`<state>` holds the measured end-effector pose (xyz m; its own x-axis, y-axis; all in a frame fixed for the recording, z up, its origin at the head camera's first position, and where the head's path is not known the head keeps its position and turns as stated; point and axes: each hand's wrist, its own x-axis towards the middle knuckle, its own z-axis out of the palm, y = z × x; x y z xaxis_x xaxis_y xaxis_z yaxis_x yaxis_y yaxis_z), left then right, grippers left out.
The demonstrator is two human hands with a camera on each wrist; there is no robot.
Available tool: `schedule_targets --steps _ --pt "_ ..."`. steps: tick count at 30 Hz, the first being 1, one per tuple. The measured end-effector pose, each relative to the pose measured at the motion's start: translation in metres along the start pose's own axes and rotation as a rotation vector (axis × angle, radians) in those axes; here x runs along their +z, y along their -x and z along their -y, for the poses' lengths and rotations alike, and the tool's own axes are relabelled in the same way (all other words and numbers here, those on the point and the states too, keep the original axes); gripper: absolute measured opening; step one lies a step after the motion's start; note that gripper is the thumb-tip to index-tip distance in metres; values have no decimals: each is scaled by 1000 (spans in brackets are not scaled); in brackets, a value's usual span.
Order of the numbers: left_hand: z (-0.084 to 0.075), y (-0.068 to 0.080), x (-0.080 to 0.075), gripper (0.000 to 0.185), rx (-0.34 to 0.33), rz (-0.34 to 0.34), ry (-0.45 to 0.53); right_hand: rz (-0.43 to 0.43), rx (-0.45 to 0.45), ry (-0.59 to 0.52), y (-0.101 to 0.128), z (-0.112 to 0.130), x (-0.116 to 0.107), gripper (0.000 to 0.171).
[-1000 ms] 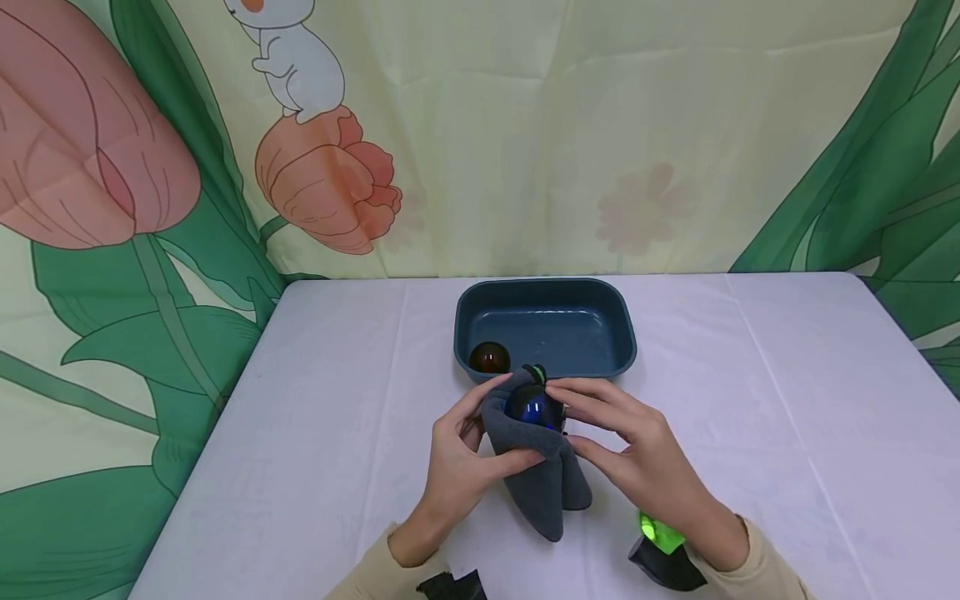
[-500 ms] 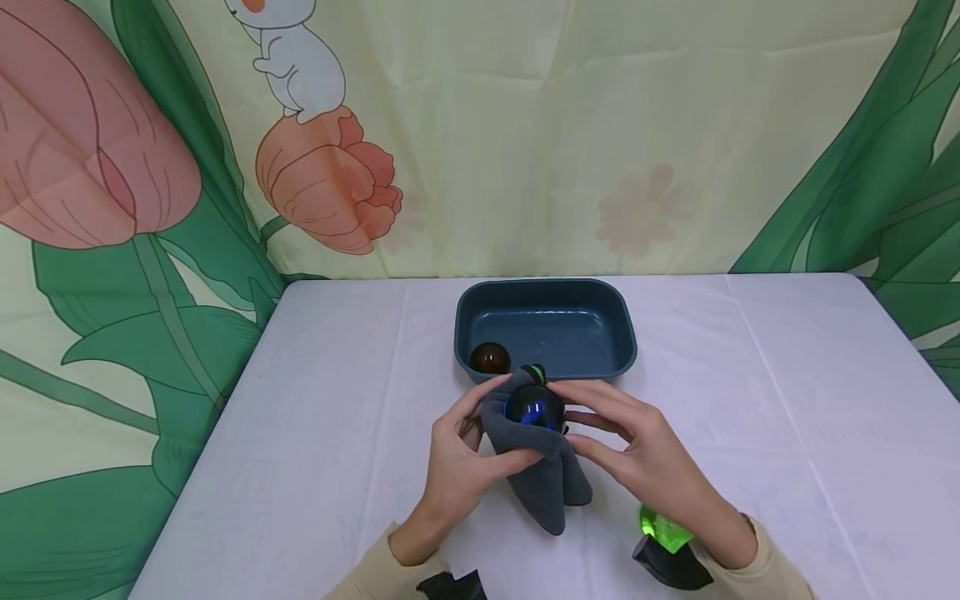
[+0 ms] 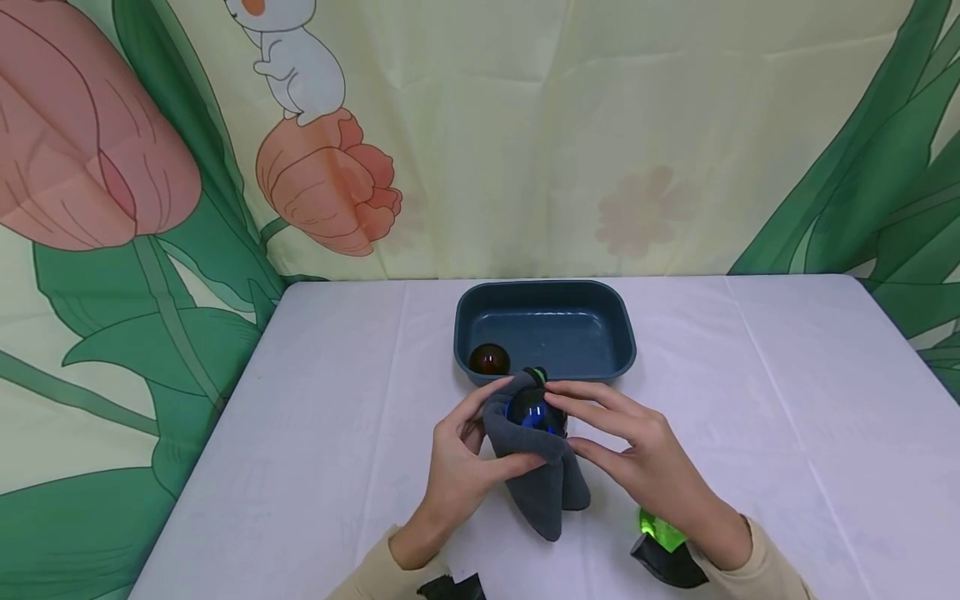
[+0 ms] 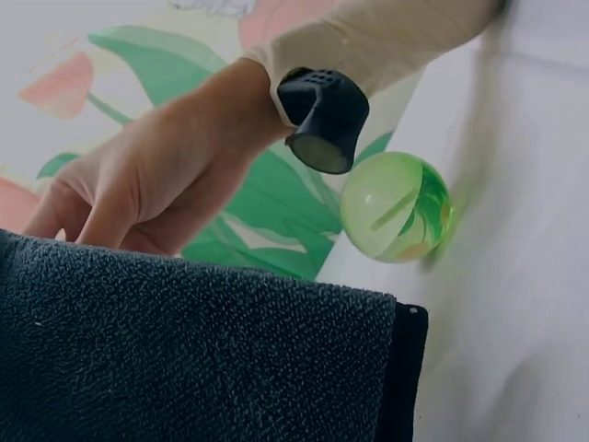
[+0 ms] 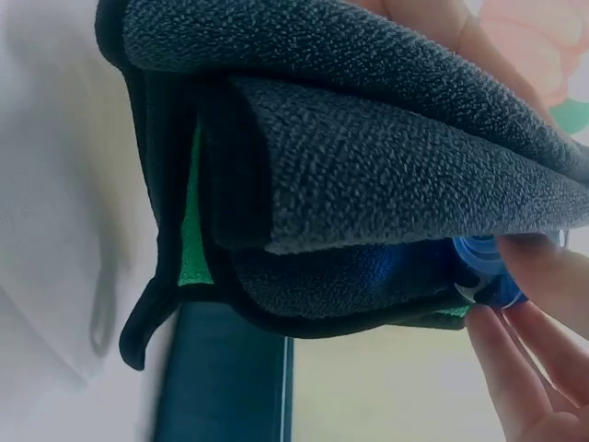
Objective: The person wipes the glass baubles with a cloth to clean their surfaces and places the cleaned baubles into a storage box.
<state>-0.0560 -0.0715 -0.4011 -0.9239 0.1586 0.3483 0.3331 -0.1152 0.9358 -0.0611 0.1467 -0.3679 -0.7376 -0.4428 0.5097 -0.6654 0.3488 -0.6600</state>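
Wiping the blue ball (image 3: 534,412) well is asking for a steady cradle and small turns, and the left hand (image 3: 456,463) is gripping the cloth (image 3: 542,483) around it above the surface (image 3: 300,433) while the right hand (image 3: 643,460) is pinching the ball's exposed side.

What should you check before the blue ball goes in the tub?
1. Blue ball held: ok, the gray cloth wraps it, the left hand grips the cloth and the right hand has fingertips on the ball.
2. Ball wiped clean: cannot tell.
3. Room in the blue tub: ok, nothing lies in it.
4. Brown ball out of the way: ok, beside the tub's near left corner.
5. Green ball lying on the table by the right wrist: ok.
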Motion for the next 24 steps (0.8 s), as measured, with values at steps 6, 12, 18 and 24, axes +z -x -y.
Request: schedule_targets --steps 6,12,18,24 --pt "1 1 1 72 14 13 -2 2 67 -135 -1 2 0 66" --pt "0 2 3 74 -17 9 8 74 328 -372 0 -1 -5 54" --pt "1 2 3 70 -43 -23 40 89 327 -284 -1 -2 -3 57" --pt "1 1 3 70 -26 -28 48 71 164 -100 0 0 -1 72"
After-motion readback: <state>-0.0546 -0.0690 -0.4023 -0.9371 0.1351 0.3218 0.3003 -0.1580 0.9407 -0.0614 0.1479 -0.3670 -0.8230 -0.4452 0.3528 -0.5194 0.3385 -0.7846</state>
